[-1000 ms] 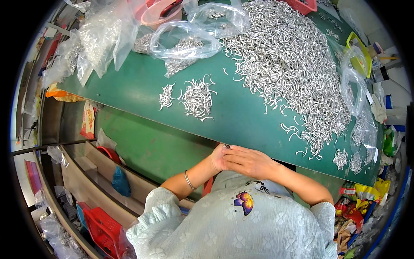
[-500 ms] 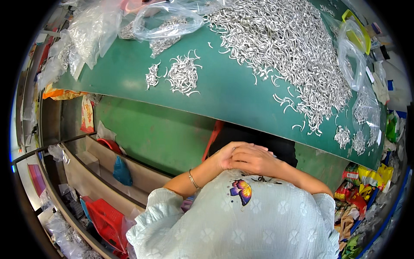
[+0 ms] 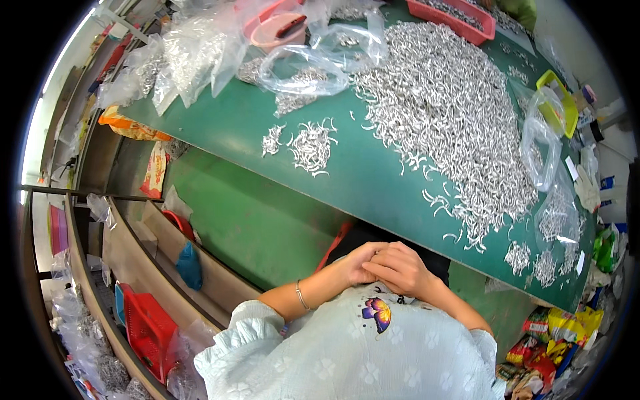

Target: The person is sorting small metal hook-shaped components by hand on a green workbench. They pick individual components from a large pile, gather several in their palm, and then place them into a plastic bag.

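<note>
My left hand (image 3: pixel 361 261) and my right hand (image 3: pixel 403 268) are clasped together in front of my body, just short of the table edge. The right hand's bent fingers lie over the left hand's. The left fingers are folded in and mostly hidden under the right, so whether anything small lies between them cannot be seen. Beyond my hands, a large heap of small curved white-and-grey pieces (image 3: pixel 440 113) spreads over the green table (image 3: pixel 233 137). Left of it lie a small pile (image 3: pixel 312 147) and a smaller pile (image 3: pixel 272 140) of the same pieces, untouched by either hand.
Clear plastic bags (image 3: pixel 193 60) and a pink basin (image 3: pixel 270 37) with a phone (image 3: pixel 291 25) stand at the far left. A pink tray (image 3: pixel 453 17) sits behind the heap. A yellow-green scoop-like container (image 3: pixel 563 107) is at right. Wooden shelving (image 3: pixel 147 270) holds a red basket (image 3: pixel 150 333).
The view has shifted, so the table appears lower and the pink tray shows at the back. My right fingers have curled more closely around the left hand.
</note>
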Tool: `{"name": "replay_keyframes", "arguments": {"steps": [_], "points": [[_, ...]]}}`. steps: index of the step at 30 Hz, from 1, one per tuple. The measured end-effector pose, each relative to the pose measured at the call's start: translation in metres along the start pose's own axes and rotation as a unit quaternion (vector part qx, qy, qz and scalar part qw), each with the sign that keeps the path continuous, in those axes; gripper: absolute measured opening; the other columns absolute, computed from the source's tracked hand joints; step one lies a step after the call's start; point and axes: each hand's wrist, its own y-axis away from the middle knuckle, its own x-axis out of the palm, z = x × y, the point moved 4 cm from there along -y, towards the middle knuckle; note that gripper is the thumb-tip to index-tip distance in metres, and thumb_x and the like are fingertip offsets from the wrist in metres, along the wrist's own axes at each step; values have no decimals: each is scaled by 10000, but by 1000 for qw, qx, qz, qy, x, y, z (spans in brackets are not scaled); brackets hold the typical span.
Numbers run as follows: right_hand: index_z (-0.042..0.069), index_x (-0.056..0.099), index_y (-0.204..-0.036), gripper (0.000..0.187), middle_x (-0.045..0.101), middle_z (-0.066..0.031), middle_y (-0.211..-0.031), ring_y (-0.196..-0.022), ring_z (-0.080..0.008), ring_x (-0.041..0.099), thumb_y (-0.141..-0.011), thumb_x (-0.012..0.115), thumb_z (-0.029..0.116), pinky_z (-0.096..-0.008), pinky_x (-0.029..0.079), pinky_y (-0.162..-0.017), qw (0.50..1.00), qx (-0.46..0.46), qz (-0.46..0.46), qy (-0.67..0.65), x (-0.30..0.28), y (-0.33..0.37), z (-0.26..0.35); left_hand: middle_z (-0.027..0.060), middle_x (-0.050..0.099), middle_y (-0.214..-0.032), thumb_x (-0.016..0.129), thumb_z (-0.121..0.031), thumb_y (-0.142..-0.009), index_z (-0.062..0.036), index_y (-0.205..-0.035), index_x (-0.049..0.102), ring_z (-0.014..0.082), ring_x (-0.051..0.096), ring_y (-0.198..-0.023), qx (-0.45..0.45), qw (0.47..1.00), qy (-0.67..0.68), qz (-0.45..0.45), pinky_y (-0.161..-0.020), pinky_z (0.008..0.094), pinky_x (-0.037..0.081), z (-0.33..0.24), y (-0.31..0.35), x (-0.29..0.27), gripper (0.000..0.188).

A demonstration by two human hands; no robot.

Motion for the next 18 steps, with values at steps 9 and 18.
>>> {"name": "replay_keyframes", "arguments": {"steps": [9,18], "points": [[-2,651,-1025,308,651,-112,-927,-832,-283,638,-717,652,2,-390,480,-704,997,2,-80,17,-10,-20,-19,59,659,-954,514,-197,-957,-53,-1045,613,167,647,-897,82,996,2,-30,-744,363,549,-25,16,16,196],[-36,462,-1242,376,580,-169,-1013,-903,-246,556,-876,544,-49,-365,455,-833,924,201,-304,-117,-16,-1,-61,296,481,-1334,536,-115,-907,69,-1176,518,426,468,-1271,263,960,82,-52,-1050,563,414,-114,58,116,327]]}}
